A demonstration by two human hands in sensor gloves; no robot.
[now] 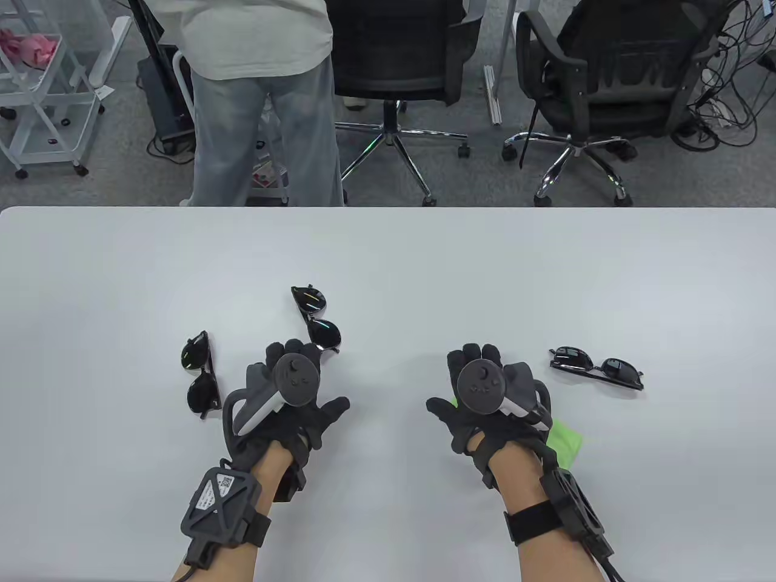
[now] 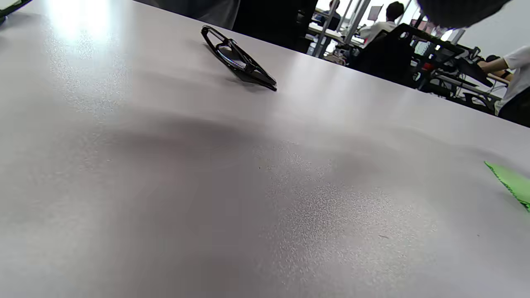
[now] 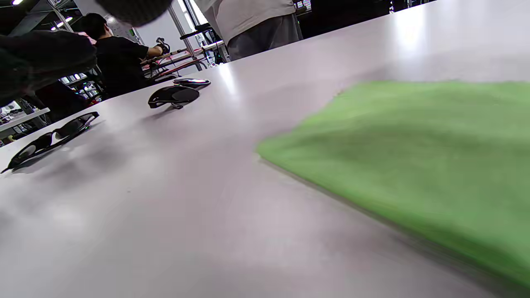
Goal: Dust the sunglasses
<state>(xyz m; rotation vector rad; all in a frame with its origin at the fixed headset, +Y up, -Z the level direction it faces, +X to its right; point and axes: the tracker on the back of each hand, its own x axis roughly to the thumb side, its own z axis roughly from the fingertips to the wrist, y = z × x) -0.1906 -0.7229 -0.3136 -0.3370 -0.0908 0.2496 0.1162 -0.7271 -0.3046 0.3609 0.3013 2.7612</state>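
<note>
Three black sunglasses lie on the white table [image 1: 388,267]: a left pair [image 1: 201,374], a middle pair [image 1: 316,318] and a right pair [image 1: 597,367]. My left hand [image 1: 315,379] lies palm down with fingers spread, its fingertips just short of the middle pair, holding nothing. My right hand [image 1: 454,379] rests flat on a green cloth [image 1: 567,441], which sticks out under its wrist. The right wrist view shows the cloth [image 3: 414,157] close up, with the middle pair [image 3: 174,95] and left pair [image 3: 49,138] beyond. The left wrist view shows the right pair [image 2: 238,60] and a cloth corner [image 2: 511,182].
A standing person [image 1: 260,103] and two black office chairs [image 1: 400,54] are behind the table's far edge. A white cart [image 1: 42,91] stands at the back left. Bare tabletop lies between my hands and toward the far edge.
</note>
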